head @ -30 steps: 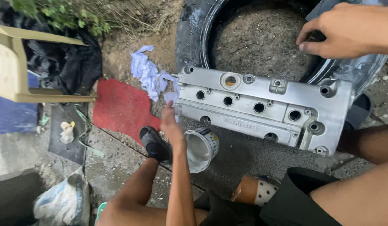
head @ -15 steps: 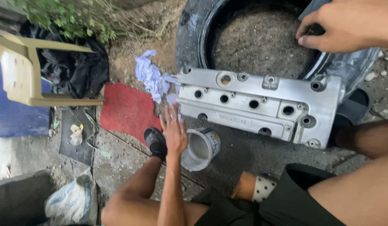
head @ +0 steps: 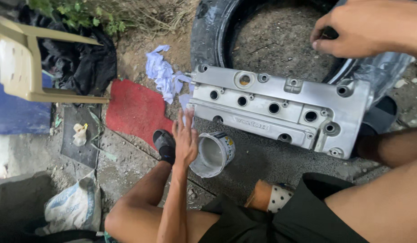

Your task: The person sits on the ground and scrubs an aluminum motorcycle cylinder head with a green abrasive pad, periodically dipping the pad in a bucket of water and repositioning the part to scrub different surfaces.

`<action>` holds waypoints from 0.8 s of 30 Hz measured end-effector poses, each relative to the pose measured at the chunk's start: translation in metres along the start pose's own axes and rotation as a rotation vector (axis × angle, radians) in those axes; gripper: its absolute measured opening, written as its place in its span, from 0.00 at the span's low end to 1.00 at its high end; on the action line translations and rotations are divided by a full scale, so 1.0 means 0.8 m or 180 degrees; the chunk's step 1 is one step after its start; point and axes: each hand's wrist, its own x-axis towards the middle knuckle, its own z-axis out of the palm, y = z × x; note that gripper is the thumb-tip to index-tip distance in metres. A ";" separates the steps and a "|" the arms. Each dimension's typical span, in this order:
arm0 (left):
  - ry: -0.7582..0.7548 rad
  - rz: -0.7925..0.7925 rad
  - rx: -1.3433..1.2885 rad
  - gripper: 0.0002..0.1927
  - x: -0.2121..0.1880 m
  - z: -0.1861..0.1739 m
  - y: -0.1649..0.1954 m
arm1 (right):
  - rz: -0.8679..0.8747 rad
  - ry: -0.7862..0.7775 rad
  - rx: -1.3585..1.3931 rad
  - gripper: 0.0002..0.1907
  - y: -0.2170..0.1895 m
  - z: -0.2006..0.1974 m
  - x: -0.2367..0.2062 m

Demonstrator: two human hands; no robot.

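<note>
Left hand (head: 185,141) flat, fingers (head: 180,125) extended and slightly spread, gripping nothing. Fingertips sit at the near-left corner of the silver valve cover (head: 280,108), beside a scrap of pale paper (head: 187,104); can't tell if they touch the metal. Valve cover lies on the ground, far edge leaning against the black tyre (head: 208,31), long axis running left to right, bolt holes facing up. Open paint can (head: 214,154) tipped on its side just right of the left hand, mouth toward the camera, grey inside. Right hand (head: 366,27) is up at the tyre rim, fingers curled closed; whatever they pinch is hidden. Crumpled pale-blue rags (head: 162,74) left of the cover, red mat (head: 135,110) beside them. Black sandal (head: 164,143) under the left forearm. Beige plastic chair (head: 24,67) far left.
</note>
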 end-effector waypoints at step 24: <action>0.1038 0.0526 -0.1887 0.31 0.024 0.002 0.272 | 0.0511 -0.0709 0.5218 0.23 -0.147 -0.001 -0.061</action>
